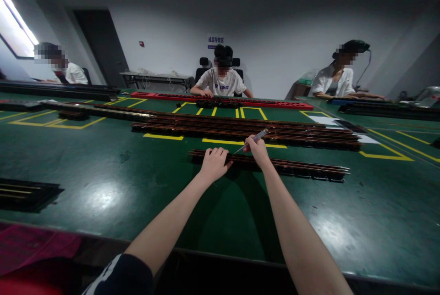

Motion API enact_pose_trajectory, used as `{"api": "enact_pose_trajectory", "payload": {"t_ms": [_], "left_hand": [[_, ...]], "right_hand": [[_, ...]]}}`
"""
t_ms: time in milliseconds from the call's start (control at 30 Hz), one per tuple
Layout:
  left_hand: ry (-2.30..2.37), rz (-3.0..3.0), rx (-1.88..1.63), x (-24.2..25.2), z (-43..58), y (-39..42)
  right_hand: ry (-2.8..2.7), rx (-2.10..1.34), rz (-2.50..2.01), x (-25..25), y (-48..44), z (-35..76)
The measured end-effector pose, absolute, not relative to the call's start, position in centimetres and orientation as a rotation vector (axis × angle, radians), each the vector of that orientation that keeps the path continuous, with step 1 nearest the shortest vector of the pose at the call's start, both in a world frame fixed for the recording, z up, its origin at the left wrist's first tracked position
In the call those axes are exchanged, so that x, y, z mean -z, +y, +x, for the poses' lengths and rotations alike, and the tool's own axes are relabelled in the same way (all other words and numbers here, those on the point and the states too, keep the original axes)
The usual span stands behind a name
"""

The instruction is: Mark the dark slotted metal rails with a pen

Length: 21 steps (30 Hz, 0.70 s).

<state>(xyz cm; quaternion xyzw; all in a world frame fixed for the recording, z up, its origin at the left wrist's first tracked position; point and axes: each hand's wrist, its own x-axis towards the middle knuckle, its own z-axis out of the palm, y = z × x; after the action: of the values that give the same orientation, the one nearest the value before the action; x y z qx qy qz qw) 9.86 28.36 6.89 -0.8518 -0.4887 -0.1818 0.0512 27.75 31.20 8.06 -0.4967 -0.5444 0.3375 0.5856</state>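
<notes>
A long dark strip with copper-coloured edges lies crosswise on the green table in front of me. My left hand grips it near its left end, the fingers over the top and the thumb at the near side. In my right hand is a screwdriver with a pale, see-through handle. Its thin shaft slants down to the left, and the tip is at the strip just right of my left hand. Whether the tip touches a screw is too small to tell.
Behind the strip lies a wide bundle of similar strips. More dark strips are at the left near edge. Across the table a person works at a long red rail; two others sit left and right. Yellow tape lines mark the green tabletop.
</notes>
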Motion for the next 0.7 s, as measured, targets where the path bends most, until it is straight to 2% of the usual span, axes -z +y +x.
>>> {"api": "enact_pose_trajectory", "payload": {"t_ms": [700], "left_hand": [[-1.547, -2.528, 0.651, -6.76, 9.44, 28.58]], "right_hand": [[-1.266, -0.850, -1.166, -8.11, 31.14, 27.75]]}}
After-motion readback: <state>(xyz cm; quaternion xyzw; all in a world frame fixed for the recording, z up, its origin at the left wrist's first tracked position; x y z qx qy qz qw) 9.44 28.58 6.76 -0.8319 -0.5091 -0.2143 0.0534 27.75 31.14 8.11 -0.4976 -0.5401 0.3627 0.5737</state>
